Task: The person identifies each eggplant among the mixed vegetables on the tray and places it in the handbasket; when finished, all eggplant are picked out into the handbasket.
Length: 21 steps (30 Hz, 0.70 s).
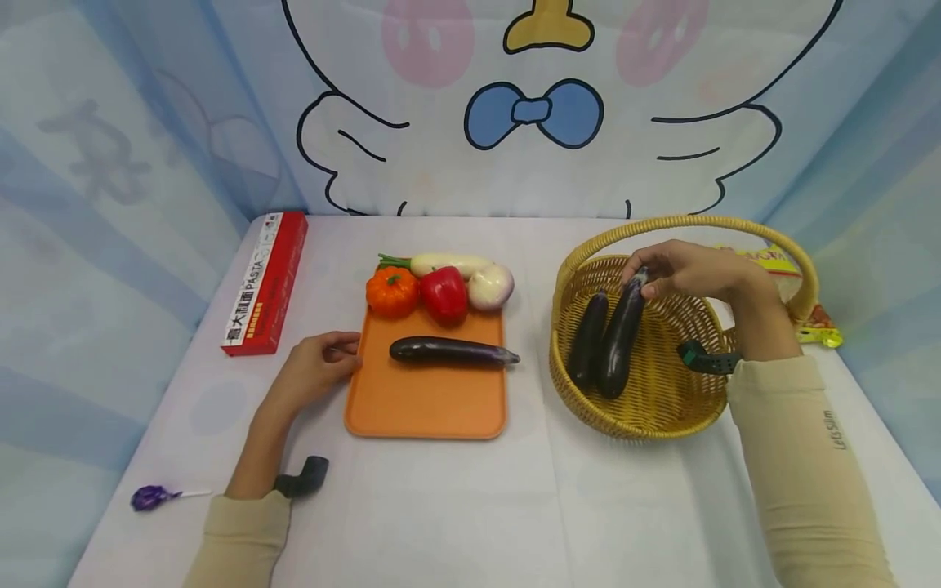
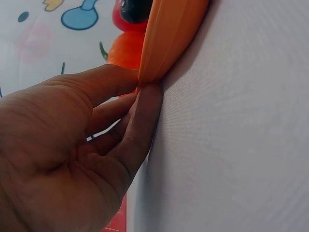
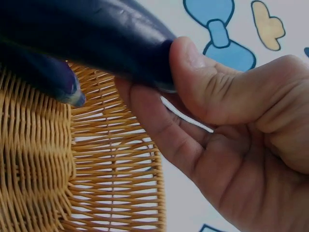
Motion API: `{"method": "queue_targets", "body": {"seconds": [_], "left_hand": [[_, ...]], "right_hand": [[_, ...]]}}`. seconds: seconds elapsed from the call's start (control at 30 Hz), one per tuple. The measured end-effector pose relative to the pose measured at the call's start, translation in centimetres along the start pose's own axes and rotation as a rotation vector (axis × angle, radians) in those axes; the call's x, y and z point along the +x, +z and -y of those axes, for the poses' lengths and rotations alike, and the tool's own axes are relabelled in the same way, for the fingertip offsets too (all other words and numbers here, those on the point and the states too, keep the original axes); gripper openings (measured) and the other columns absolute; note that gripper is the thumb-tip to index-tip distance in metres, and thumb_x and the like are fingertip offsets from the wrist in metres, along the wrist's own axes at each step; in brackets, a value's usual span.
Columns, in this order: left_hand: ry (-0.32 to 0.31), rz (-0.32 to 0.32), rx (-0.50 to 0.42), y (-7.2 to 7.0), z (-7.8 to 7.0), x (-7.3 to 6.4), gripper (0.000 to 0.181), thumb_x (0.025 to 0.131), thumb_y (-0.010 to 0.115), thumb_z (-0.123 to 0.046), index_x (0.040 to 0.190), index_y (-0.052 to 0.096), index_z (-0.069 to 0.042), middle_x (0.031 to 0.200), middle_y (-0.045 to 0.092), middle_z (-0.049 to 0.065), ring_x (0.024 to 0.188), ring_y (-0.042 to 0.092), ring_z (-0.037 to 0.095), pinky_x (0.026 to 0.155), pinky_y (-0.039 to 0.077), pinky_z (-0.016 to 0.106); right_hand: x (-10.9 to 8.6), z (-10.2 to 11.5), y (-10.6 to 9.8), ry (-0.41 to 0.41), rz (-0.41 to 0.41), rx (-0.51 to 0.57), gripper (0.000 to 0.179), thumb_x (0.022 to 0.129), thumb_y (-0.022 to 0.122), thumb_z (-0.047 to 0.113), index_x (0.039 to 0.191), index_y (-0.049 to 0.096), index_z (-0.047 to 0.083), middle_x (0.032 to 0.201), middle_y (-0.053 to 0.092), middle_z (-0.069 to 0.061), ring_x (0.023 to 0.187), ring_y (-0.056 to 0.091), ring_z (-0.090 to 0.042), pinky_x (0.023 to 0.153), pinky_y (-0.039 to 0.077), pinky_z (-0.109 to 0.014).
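Observation:
My right hand pinches the stem end of a dark purple eggplant over the wicker basket. In the right wrist view, thumb and fingers close on the end of that eggplant. Beside it in the basket lies a second eggplant. My left hand pinches the left edge of the orange tray, thumb above and fingers at the rim in the left wrist view. A third eggplant lies across the tray, its stem end overhanging the right edge.
At the tray's far end sit an orange pumpkin, a red bell pepper, a white radish and a whitish-purple round vegetable. A red pasta box and a lollipop lie left. Colourful packages lie behind the basket, whose handle arches up.

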<state>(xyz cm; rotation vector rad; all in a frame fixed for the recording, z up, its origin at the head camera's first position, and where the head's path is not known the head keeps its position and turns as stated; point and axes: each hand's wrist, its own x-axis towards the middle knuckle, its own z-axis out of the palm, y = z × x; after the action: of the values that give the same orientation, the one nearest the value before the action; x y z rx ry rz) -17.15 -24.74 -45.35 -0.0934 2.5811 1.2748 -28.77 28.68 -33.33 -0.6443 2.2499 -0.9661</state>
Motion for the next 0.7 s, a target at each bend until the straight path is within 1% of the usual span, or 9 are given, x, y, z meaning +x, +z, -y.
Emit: {"method": "queue_targets", "body": {"seconds": [0.13,0.27,0.37,0.5,0.6,0.7], "left_hand": [[0.007,-0.001,0.002,-0.1,0.0,0.0,0.050,0.094,0.068,-0.025,0.139,0.055,-0.007,0.117,0.065,0.011,0.098,0.063,0.024,0.089,0.054,0.038],[0.010,-0.002,-0.001,0.0,0.1,0.0,0.051,0.094,0.068,-0.026,0.140,0.055,-0.007,0.117,0.065,0.011,0.099,0.063,0.024,0.090,0.053,0.038],[0.009,-0.007,0.002,0.1,0.1,0.1,0.051,0.094,0.068,-0.025,0.139,0.055,-0.007,0.117,0.065,0.011,0.100,0.063,0.024,0.090,0.053,0.039],[0.014,-0.020,0.018,0.1,0.0,0.0,0.049,0.094,0.067,-0.024,0.139,0.056,-0.007,0.116,0.065,0.010,0.099,0.063,0.024,0.089,0.054,0.039],[0.016,-0.026,0.027,0.1,0.0,-0.1,0.049,0.094,0.067,-0.024,0.138,0.056,-0.006,0.116,0.065,0.010,0.098,0.063,0.024,0.089,0.054,0.039],[0.012,-0.025,0.029,0.1,0.0,-0.1,0.050,0.094,0.067,-0.025,0.138,0.056,-0.006,0.116,0.065,0.010,0.098,0.063,0.025,0.089,0.054,0.039]], "right_hand": [[0.6,-0.8,0.1,0.025,0.010,0.027,0.023,0.093,0.063,-0.002,0.116,0.060,-0.005,0.103,0.060,-0.016,0.086,0.057,-0.032,0.076,0.052,-0.043],[0.9,-1.4,0.2,0.062,0.017,0.046,0.024,0.092,0.065,0.000,0.116,0.060,-0.006,0.098,0.059,-0.015,0.083,0.055,-0.028,0.074,0.051,-0.041],[1.0,-1.7,0.2,0.077,0.018,0.068,0.024,0.092,0.066,0.000,0.115,0.060,-0.006,0.097,0.059,-0.015,0.083,0.055,-0.027,0.074,0.051,-0.041],[1.3,-2.0,0.2,0.073,0.026,0.093,0.024,0.092,0.065,-0.001,0.115,0.061,-0.007,0.103,0.060,-0.016,0.085,0.056,-0.027,0.076,0.051,-0.040],[1.5,-2.3,0.2,0.079,0.033,0.091,0.025,0.092,0.065,-0.001,0.115,0.061,-0.007,0.107,0.060,-0.017,0.087,0.057,-0.028,0.079,0.051,-0.040],[1.6,-2.4,0.3,0.102,0.028,0.093,0.026,0.092,0.065,-0.001,0.116,0.061,-0.007,0.107,0.060,-0.018,0.088,0.057,-0.030,0.080,0.051,-0.040]]}}
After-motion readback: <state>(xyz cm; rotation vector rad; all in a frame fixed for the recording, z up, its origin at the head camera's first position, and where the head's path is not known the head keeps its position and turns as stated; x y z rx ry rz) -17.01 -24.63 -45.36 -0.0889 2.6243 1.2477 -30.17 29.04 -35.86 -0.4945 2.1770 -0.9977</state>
